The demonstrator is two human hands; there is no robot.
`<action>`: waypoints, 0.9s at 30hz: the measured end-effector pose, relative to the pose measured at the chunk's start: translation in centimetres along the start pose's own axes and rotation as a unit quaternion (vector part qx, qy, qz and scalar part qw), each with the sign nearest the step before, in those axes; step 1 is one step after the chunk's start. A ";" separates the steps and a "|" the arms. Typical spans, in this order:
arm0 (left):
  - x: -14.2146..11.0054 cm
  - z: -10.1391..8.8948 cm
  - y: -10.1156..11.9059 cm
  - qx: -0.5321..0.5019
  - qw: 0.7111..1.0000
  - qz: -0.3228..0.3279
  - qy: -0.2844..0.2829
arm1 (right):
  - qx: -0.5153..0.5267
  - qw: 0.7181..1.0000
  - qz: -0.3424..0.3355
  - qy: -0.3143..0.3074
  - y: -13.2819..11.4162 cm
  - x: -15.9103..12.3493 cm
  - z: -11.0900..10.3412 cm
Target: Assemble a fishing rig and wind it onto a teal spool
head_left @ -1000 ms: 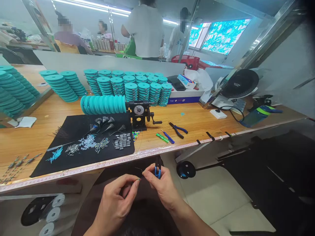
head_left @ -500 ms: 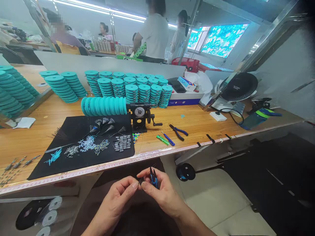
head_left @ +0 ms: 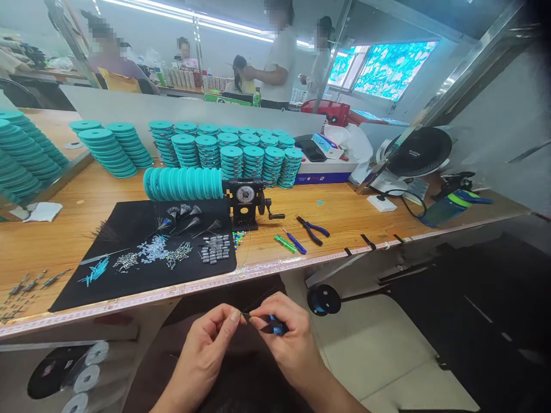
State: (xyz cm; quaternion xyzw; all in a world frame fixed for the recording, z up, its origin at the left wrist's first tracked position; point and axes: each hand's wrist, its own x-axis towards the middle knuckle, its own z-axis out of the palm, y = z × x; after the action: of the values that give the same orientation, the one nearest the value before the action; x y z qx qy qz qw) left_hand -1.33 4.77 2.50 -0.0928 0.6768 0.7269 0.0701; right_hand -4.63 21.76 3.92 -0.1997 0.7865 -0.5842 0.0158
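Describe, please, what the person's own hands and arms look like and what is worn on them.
The left hand and right hand are bare, with no gloves, and I see no rings. The forearms are uncovered as far as the picture shows, without a visible watch, bracelet or sleeve.

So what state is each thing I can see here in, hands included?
Left hand, pinching a thin strand
Right hand, fingertips together, gripping cutters
Cutters, held; open or shut, hard to tell
Pliers, lying down, handles spread
Crank machine, loaded with a row of turquoise discs
Other turquoise discs, stacked
Bottle, lid on
Fan, running or not, cannot tell
Ceiling lights, lit
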 end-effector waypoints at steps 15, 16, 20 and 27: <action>0.2 0.3 -0.7 -0.078 0.996 -0.034 0.006 | -0.006 0.997 0.048 -0.062 -0.3 -0.7 0.1; 0.2 0.3 -0.8 -0.077 0.996 -0.038 0.001 | 0.025 0.993 0.087 -0.077 -0.4 -0.6 -0.3; 0.1 0.3 -1.1 -0.124 0.988 -0.085 -0.025 | 0.109 0.984 0.123 -0.075 -0.4 -0.2 -1.5; -0.1 0.4 -1.1 -0.211 0.963 -0.143 -0.086 | -0.029 0.995 -0.089 -0.031 -0.4 0.3 -1.8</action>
State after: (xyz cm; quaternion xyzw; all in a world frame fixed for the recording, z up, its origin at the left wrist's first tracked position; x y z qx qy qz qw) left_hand -0.98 5.26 1.52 -0.1382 0.4794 0.8407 0.2104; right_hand -5.29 23.21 4.89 -0.2869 0.7812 -0.5542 -0.0178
